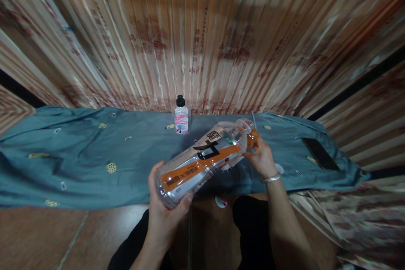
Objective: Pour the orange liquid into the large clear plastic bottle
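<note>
A large clear plastic bottle point(202, 158) with an orange and silver label lies tilted across the middle, its neck pointing up to the right. My left hand point(167, 202) is wrapped around its base, thumb on the near side. At the neck end, my right hand point(261, 156) is closed on a small orange see-through object point(252, 139) beside the bottle's mouth; its kind is partly hidden. A thin pale stick point(254, 120) rises behind that object. Beyond the large bottle stands a small bottle point(181, 118) with a black cap and pink label, upright and untouched.
A grey-green patterned cloth point(85, 164) covers the low surface. On its right side lies a dark phone point(320, 154). A whitish round thing point(279, 168) is partly behind my right wrist. Striped curtains point(202, 42) hang behind. A white and pink piece point(221, 201) is on the floor.
</note>
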`<state>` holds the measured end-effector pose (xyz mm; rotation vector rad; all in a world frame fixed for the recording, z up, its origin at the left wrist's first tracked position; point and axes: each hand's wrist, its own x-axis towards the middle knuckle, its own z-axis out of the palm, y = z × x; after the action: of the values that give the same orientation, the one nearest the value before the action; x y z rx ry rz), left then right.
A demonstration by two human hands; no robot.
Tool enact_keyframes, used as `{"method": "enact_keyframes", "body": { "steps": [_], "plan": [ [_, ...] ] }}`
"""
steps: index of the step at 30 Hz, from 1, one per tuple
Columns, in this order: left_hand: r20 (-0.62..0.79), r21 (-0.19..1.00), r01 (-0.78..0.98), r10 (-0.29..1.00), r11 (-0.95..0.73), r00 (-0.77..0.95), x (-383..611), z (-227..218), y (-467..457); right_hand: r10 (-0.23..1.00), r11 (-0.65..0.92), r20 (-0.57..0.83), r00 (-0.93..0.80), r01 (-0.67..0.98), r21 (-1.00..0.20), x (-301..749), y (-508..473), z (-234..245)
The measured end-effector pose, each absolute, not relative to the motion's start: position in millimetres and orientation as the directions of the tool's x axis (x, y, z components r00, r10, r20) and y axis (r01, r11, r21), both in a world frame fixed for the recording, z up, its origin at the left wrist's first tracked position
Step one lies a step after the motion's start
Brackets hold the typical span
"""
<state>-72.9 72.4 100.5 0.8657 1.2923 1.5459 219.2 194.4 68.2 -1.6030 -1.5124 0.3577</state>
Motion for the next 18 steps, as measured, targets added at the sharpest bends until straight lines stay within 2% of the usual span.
{"method": "enact_keyframes", "body": {
  "steps": [18],
  "plan": [
    [-0.022, 0.987, -0.156, 0.938, -0.035, -0.345, -72.4, 101.0, 72.8, 0.901, 0.166, 0.390, 0.192, 0.677, -0.717, 218.3, 193.8, 70.2]
  ]
}}
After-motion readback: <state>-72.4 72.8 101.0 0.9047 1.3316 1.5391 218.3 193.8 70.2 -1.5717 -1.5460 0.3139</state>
